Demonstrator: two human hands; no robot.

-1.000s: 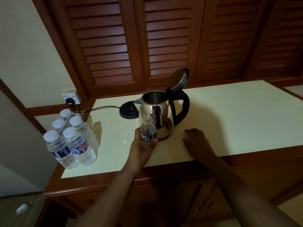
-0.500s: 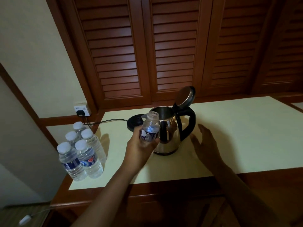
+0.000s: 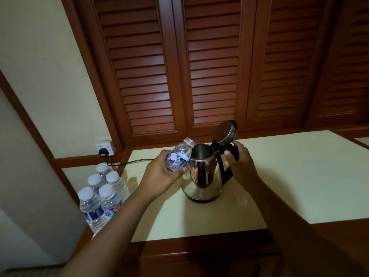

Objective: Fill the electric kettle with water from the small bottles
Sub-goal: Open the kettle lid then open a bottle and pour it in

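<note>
Item: electric kettle [image 3: 201, 174], polished steel body, standing upright on the pale desk [image 3: 289, 176] off its power base; lid [image 3: 225, 131] hinged back and standing open above the black handle [image 3: 227, 162], mouth exposed. Item: small bottle [image 3: 179, 156], clear plastic with blue label, cap off, grasped around its lower body by the left hand [image 3: 159, 172], fingers and thumb wrapped about it. Orientation: the bottle's long axis leans up and to the right, its open neck just beside the left rim of the kettle mouth and slightly above it; the neck is not yet over the opening and no water is seen leaving it. Item: right hand [image 3: 239, 164], fingers curled over the top of the handle on the kettle's right side, thumb against it, holding the vessel steady. Governing relation: the kettle mouth lies directly to the right of the bottle neck, between the two hands, so the left hand is the nearer for the pour; judged requirement is further tilt of the neck rightward and downward over the rim. Contents of the kettle cannot be told. Reserve stock: five capped bottles [image 3: 103, 192] clustered at the desk's left edge, well apart from the kettle. Fittings: wall socket [image 3: 105, 146] with plug, black cord [image 3: 129, 162] running toward the kettle; louvred wooden doors [image 3: 209, 66] behind.
</note>
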